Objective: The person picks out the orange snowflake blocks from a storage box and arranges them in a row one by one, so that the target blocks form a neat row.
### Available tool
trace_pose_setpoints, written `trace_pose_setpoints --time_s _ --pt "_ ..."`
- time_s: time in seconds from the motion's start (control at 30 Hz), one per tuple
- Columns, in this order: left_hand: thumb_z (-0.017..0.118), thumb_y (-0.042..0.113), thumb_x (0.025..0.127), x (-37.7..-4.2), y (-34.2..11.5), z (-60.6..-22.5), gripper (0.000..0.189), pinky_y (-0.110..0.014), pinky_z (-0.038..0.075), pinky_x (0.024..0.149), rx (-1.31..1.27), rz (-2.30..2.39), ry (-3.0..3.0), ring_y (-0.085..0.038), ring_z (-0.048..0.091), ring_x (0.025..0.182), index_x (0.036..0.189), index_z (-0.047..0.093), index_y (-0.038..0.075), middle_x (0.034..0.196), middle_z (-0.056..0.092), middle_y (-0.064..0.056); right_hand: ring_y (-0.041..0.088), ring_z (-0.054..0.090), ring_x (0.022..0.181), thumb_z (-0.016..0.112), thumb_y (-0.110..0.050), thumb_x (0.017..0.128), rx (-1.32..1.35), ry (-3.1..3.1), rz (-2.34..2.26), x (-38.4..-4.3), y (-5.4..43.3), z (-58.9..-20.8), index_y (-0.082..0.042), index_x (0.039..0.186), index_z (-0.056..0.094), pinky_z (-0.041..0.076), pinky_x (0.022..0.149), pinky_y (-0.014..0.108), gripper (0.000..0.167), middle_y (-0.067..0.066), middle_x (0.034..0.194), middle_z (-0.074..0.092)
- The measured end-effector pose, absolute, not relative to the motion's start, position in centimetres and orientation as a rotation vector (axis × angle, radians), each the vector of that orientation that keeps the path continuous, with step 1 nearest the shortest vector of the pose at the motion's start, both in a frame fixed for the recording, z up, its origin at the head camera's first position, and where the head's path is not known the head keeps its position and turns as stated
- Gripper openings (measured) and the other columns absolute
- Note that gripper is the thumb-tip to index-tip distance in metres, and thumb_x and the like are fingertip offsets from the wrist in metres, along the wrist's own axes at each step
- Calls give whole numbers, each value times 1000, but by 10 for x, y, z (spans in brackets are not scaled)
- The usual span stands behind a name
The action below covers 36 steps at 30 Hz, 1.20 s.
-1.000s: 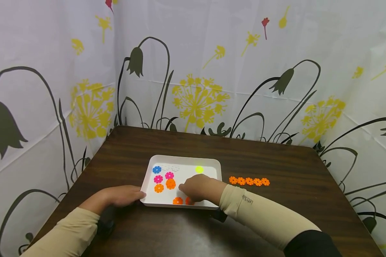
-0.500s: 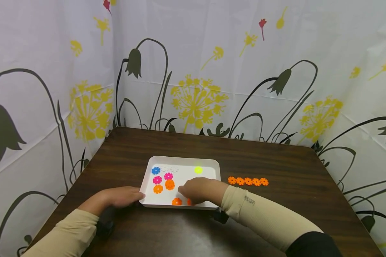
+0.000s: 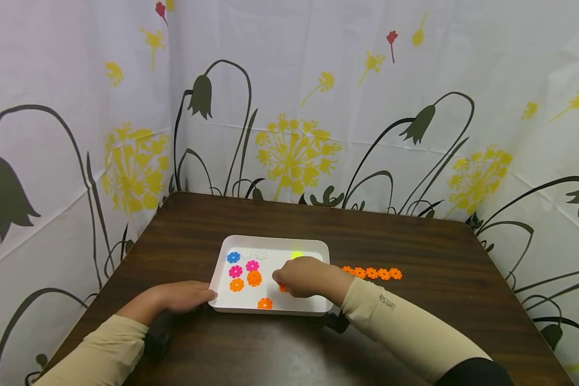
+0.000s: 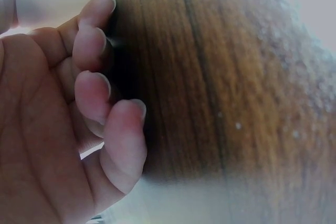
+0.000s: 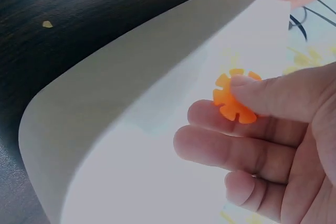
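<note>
Orange disc (image 5: 229,100) partly hidden by right hand (image 5: 278,150), sleeve lettering (image 3: 387,302) too small to read

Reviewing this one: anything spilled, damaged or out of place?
One small oddity: in the right wrist view, a tiny yellowish fleck shows on the dark wood-grain table outside the white rectangular tray, perhaps stray debris. No damage shows.

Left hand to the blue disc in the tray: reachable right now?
Likely yes. The blue disc lies uncovered near the far-left corner of the tray, on the same side as the left hand, and the right hand isn't over it. The left hand would probably have to release the tray first.
</note>
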<state>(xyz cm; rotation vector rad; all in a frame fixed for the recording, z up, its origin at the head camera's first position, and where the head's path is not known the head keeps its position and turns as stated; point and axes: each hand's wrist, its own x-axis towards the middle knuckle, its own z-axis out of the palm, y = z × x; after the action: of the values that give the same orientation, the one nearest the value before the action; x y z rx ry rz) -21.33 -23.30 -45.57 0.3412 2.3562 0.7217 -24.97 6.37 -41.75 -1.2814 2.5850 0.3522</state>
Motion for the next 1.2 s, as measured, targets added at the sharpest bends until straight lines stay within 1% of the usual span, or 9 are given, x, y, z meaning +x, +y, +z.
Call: trace_pose_setpoints --time_s 0.1,0.27,0.4,0.5,0.77,0.9,1.0,1.07,1.2 --pt "50 37 100 -213 -233 -456 52 -63 36 106 340 723 2357 -38 53 115 135 53 -1 124 60 -15 11 52 62 63 -22 94 -1271 2625 273 -251 67 -415 -21 97 60 43 54 24 3 -9 72 57" --pt "51 37 100 -212 -234 -454 49 -61 39 104 333 728 2351 -33 55 109 133 54 1 117 61 -11 9 53 63 61 -23 96 -1318 2674 144 -254 74 -408 -20 99 63 45 58 22 5 -9 76 62" --pt "50 38 100 -212 -233 -453 51 -62 38 105 333 718 2359 -34 55 112 134 54 0 121 60 -13 7 52 63 61 -24 97 -1331 2738 57 -258 81 -403 -21 94 62 45 59 21 4 -10 76 61" --pt "50 38 100 -212 -232 -452 52 -63 36 106 340 705 2368 -37 54 115 135 53 -1 125 59 -16 6 51 65 63 -25 96 -1320 2783 -4 -260 86 -399 -21 90 60 43 60 21 8 -12 76 58" --pt "50 37 100 -214 -233 -454 49 -61 38 105 347 707 2364 -33 55 111 132 55 1 119 61 -12 4 51 66 64 -31 95 -1308 2841 -212 -262 101 -393 -24 90 61 43 61 20 9 -15 84 62" --pt "51 37 100 -213 -233 -454 46 -61 40 105 345 703 2363 -33 56 110 130 57 2 116 62 -11 1 56 66 65 -24 96 -1295 2820 -313 -263 109 -391 -22 96 65 47 62 19 2 -12 87 67" --pt "51 36 99 -211 -232 -452 47 -61 39 105 340 697 2361 -36 55 113 130 56 1 117 62 -12 -1 59 70 66 -17 94 -1299 2809 -376 -263 115 -389 -20 102 68 50 65 19 9 -11 88 69" --pt "51 37 100 -211 -231 -452 49 -62 38 105 342 698 2360 -38 54 116 132 55 0 122 61 -14 -2 60 72 67 -16 93 -1308 2823 -413 -263 119 -388 -20 103 69 51 67 19 11 -11 89 69" --pt "50 36 100 -211 -231 -451 48 -61 38 105 359 693 2368 -35 55 112 131 56 1 118 61 -12 -1 63 70 67 -17 93 -1328 2852 -517 -263 128 -385 -17 102 70 51 65 20 10 -10 88 71"
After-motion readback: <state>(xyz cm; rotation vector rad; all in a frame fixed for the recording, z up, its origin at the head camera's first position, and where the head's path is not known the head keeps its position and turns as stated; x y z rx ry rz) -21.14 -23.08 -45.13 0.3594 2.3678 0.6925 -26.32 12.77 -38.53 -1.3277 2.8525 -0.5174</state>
